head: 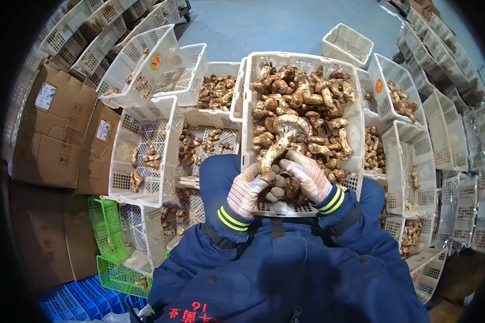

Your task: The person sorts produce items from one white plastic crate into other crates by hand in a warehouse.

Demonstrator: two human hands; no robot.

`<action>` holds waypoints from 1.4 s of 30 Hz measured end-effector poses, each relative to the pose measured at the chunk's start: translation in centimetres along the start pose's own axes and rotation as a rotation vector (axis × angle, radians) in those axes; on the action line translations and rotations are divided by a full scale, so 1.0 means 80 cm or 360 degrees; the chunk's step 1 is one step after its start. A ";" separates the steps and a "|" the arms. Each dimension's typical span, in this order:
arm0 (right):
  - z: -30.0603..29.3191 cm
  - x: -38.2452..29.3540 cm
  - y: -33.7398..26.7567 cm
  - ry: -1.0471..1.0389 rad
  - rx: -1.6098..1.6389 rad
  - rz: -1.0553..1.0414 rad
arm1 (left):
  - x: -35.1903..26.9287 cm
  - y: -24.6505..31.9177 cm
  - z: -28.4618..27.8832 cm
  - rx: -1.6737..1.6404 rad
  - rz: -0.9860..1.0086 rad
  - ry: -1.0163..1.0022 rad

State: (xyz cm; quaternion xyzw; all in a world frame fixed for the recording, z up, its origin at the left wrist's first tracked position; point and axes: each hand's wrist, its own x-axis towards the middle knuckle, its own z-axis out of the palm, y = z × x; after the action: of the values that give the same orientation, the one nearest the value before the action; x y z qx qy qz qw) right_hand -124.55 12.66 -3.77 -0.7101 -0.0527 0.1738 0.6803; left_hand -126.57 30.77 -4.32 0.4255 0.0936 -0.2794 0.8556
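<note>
Both of my hands wear striped gloves with grey-coated fingers, and they meet above the near part of a white plastic crate (303,57). My left hand (246,189) grips the lower stem of a large mushroom (277,147). Its broad, pale-gilled cap points away from me, over the pile. Close on the stem's right side is my right hand (307,173), with its fingers curled inward; whether they hold anything is hidden. Many brown-and-cream mushrooms (291,87) with thick stems fill much of the crate beneath and beyond my hands.
White crates with mushrooms stand on both sides, including a left crate (143,125) and a right crate (408,161). Cardboard boxes (52,125) rise at far left, above blue crates (81,298). Green crates (109,226) sit lower left. Beyond lies blue floor (266,24) with a small white crate (347,44).
</note>
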 end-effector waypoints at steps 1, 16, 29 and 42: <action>-0.006 0.000 0.004 0.0034 -0.0359 -0.0167 | 0.000 0.006 -0.006 0.0053 0.0022 0.0084; 0.010 0.016 -0.014 0.0104 -0.0496 -0.0277 | 0.016 0.020 -0.011 0.1133 0.0762 0.0223; -0.191 -0.073 -0.023 0.0702 0.0158 -0.0159 | 0.049 0.005 0.077 0.2260 0.1339 -0.0309; -0.580 -0.031 0.145 0.1657 -0.1169 0.0719 | 0.034 0.036 -0.043 0.1889 0.0874 0.0650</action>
State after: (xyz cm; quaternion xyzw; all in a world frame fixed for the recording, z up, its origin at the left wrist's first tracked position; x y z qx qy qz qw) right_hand -113.94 -32.86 -14.14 -0.8799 0.3762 -0.0822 0.2784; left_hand -122.46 33.79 -5.56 0.8749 -0.0272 0.0296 0.4826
